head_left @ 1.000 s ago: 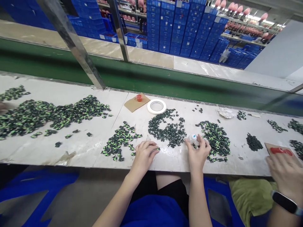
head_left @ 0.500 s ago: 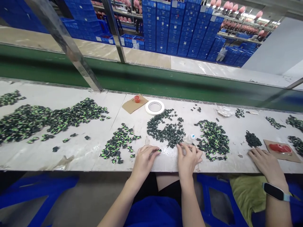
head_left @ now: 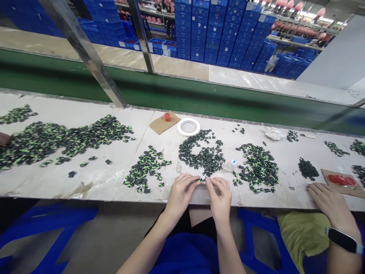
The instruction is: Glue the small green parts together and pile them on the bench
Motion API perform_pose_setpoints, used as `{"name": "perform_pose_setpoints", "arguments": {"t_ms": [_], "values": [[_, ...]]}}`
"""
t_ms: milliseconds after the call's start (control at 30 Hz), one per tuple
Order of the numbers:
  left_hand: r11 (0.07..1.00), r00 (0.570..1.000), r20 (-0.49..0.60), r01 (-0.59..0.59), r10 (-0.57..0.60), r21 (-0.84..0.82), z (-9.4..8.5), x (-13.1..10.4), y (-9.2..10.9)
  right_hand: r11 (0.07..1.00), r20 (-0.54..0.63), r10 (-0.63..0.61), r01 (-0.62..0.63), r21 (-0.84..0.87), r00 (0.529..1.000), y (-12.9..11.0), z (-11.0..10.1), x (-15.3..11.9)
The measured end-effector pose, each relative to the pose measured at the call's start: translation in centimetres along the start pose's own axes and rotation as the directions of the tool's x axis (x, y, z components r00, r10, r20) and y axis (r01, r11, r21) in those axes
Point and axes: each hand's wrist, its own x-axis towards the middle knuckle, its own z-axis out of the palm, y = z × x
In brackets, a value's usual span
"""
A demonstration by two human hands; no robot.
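My left hand (head_left: 182, 193) is closed in a pinch on a small black-and-green part (head_left: 201, 180) just over the front of the table. Facing it, my right hand (head_left: 221, 195) is also pinched, its fingertips meeting the same spot; whatever tiny piece it grips is mostly hidden. Behind both hands lies a spread of small black parts (head_left: 203, 158). A pile of black-and-green pieces (head_left: 145, 169) sits to the left, and another black-and-green pile (head_left: 258, 165) to the right. By that right pile is a small white bottle (head_left: 229, 165) with a blue tip.
A tape roll (head_left: 188, 127) lies behind the black parts, beside cardboard (head_left: 159, 125) with a red cup (head_left: 167, 117). At right, a co-worker's hand (head_left: 330, 201) rests near black pieces (head_left: 308, 169). Another person's fingers (head_left: 3, 139) touch the large left pile (head_left: 37, 144).
My right hand has moved left from the edge of the black parts to meet my left hand. Another person's fingers have come into view at far left. The view has shifted slightly.
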Motion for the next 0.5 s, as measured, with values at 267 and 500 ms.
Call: {"name": "perform_pose_setpoints", "arguments": {"t_ms": [267, 500], "values": [[0.992, 0.998, 0.019, 0.055, -0.053, -0.111, -0.1, -0.2, 0.7, 0.997, -0.005, -0.075, 0.074, -0.027, 0.997, 0.0, 0.2, -0.3], [0.954, 0.988, 0.049, 0.154, -0.147, -0.257, 0.0, -0.1, 1.5, 0.958, -0.077, -0.273, 0.264, -0.107, 0.959, -0.1, 0.6, -0.6]]}}
